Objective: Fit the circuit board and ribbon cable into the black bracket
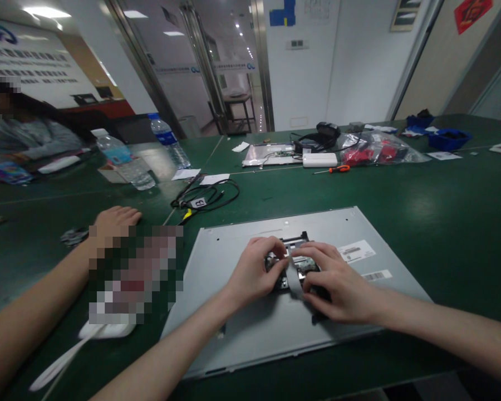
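A large grey metal panel (342, 223), the back of a flat screen, lies flat on the green table (442, 200) in front of me. At its middle sits a small dark circuit board (294, 245) with a pale flat ribbon cable (293, 279). My left hand (254, 273) and my right hand (334, 281) rest on the panel on either side of the board. The fingers of both are curled and pinched at the board and the ribbon cable.
Another person's forearm and hand (112, 220) lie on the table at the left. Two water bottles (125, 161), a coil of black cable (206, 197), an orange-handled screwdriver (338, 169), a second panel (271, 155), plastic bags with red parts (376, 147) and blue trays (448, 138) stand farther back.
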A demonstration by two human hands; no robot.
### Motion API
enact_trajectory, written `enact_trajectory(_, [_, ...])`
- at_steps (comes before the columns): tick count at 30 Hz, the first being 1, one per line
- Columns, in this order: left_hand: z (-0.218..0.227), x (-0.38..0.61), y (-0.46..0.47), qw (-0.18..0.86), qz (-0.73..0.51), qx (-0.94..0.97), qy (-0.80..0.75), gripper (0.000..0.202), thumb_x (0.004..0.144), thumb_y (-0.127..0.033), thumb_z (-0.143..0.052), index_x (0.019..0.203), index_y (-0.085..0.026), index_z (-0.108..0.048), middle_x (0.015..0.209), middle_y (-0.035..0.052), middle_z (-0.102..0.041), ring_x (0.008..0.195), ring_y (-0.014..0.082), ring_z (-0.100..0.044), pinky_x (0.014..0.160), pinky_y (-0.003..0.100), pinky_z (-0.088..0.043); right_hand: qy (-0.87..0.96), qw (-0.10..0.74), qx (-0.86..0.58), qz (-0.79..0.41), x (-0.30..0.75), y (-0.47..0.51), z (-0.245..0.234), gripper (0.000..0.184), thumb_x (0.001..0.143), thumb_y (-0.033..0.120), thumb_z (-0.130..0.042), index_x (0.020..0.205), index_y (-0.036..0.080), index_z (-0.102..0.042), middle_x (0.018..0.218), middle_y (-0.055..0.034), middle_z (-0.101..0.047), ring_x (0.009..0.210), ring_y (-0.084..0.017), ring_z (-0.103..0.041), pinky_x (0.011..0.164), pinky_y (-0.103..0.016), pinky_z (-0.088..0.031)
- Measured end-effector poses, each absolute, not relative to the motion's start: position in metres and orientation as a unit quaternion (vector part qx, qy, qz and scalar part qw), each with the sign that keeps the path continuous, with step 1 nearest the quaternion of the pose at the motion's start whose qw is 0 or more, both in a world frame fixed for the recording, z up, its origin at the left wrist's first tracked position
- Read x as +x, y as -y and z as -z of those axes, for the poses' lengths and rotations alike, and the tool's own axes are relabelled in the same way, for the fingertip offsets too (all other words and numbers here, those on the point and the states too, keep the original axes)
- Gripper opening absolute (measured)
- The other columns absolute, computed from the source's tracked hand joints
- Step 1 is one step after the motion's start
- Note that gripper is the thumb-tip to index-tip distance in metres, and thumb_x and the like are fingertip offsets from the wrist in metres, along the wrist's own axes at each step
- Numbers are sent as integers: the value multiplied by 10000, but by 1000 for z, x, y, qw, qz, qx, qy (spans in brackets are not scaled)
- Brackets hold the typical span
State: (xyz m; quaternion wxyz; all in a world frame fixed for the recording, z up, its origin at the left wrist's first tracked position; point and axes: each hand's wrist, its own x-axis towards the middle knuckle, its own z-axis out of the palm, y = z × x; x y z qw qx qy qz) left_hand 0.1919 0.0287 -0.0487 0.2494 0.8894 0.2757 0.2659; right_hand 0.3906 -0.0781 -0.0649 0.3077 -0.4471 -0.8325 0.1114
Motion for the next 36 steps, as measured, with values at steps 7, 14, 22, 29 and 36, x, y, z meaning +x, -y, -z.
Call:
enact_trajectory(7, [50, 193, -28, 233, -239, 905, -262, 83, 795, -136, -640, 816, -189, -580, 801, 5, -660, 793, 184, -582, 841, 385, -436, 829, 321, -433, -146, 386, 84, 58, 60, 794, 150, -667, 806, 204, -643, 1377, -75, -496, 1334, -288, -386, 1103, -534, -335])
enact_trajectory(14, [55, 194, -29, 230, -220, 910, -265, 71, 811, -132, -604, 845, -192, -587, 799, 11, -656, 799, 192, -580, 806, 366, -425, 825, 313, -454, -127, 385, 83, 63, 57, 805, 148, -649, 835, 195, -637, 1360, -91, -502, 1322, -281, -395, 1106, -516, -339])
enact_trajectory(22, [55, 195, -27, 230, -224, 909, -264, 101, 805, -110, -587, 861, -193, -592, 788, 14, -646, 764, 186, -567, 762, 347, -428, 834, 294, -456, -102, 387, 81, 62, 163, 778, 178, -657, 930, 194, -604, 1385, -127, -493, 1333, -299, -396, 1104, -541, -337])
enact_trajectory(29, [58, 195, -28, 220, -223, 912, -263, 74, 810, -124, -587, 837, -193, -589, 768, 9, -644, 745, 179, -567, 751, 332, -429, 892, 272, -359, -35, 388, 76, 64, 139, 926, 227, -569, 1048, 203, -632, 1184, -84, -656, 1197, -245, -526, 1028, -437, -427])
enact_trajectory(36, [62, 195, -29, 221, -215, 915, -261, 74, 821, -129, -564, 852, -193, -586, 775, 10, -646, 742, 178, -566, 765, 341, -433, 914, 228, -336, 9, 395, 69, 68, 165, 950, 343, -587, 1002, 228, -692, 1253, -89, -635, 1202, -259, -540, 1004, -460, -431])
